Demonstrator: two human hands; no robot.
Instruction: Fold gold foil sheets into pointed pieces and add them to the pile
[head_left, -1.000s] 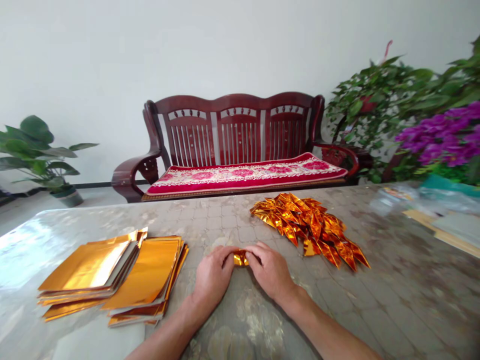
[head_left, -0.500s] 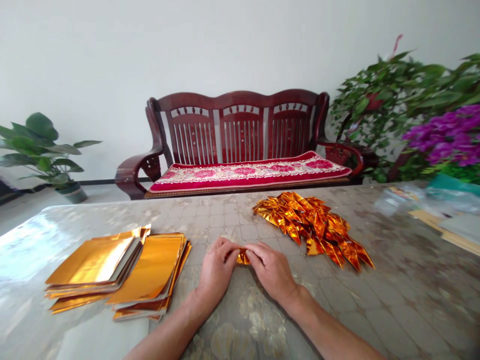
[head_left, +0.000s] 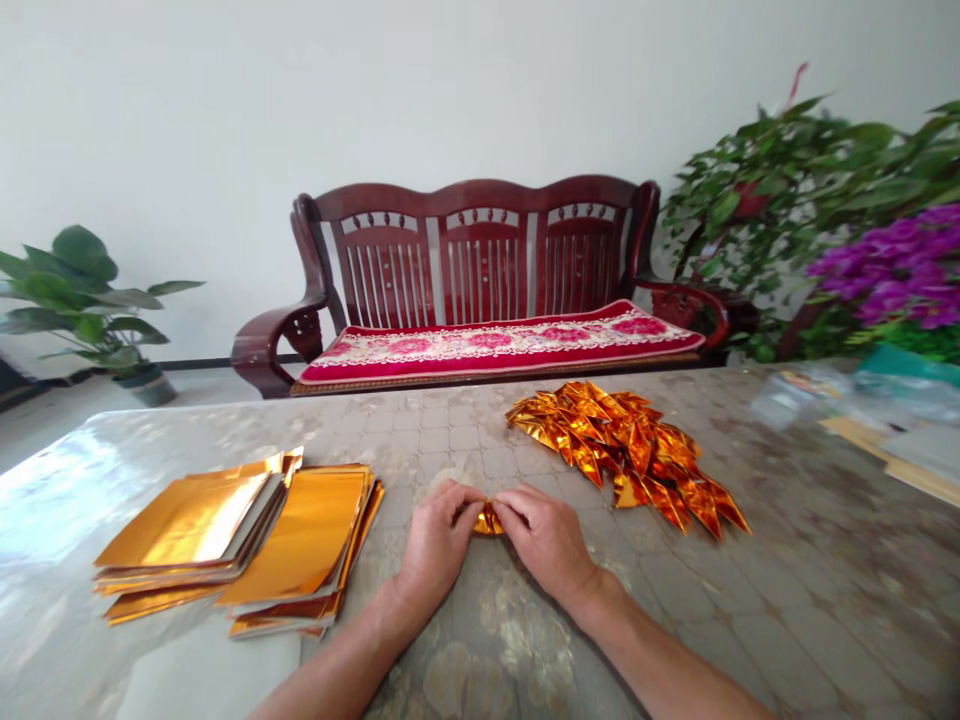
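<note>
Between my two hands is a small folded piece of gold foil paper (head_left: 489, 519), low over the table. My left hand (head_left: 441, 532) pinches its left side between thumb and fingers. On the right side, my right hand (head_left: 541, 532) grips it the same way. Fingers hide much of the piece, so its full shape does not show. To the left lie two stacks of flat gold foil sheets, a left stack (head_left: 180, 520) and a right stack (head_left: 304, 535). Beyond my right hand lies a heap of folded, pointed gold foil pieces (head_left: 622, 440).
The table (head_left: 510, 640) has a glossy patterned cover. Plastic bags (head_left: 802, 395) and flat cardboard (head_left: 919, 465) lie at its right, near purple flowers (head_left: 892, 265). A dark wooden bench (head_left: 480, 260) stands behind the table, with a potted plant (head_left: 97, 310) at far left.
Both hands keep their pinch on the foil piece, with only a slight shift of the fingers. A little more of its front shows now. The stacks and heap are unchanged.
</note>
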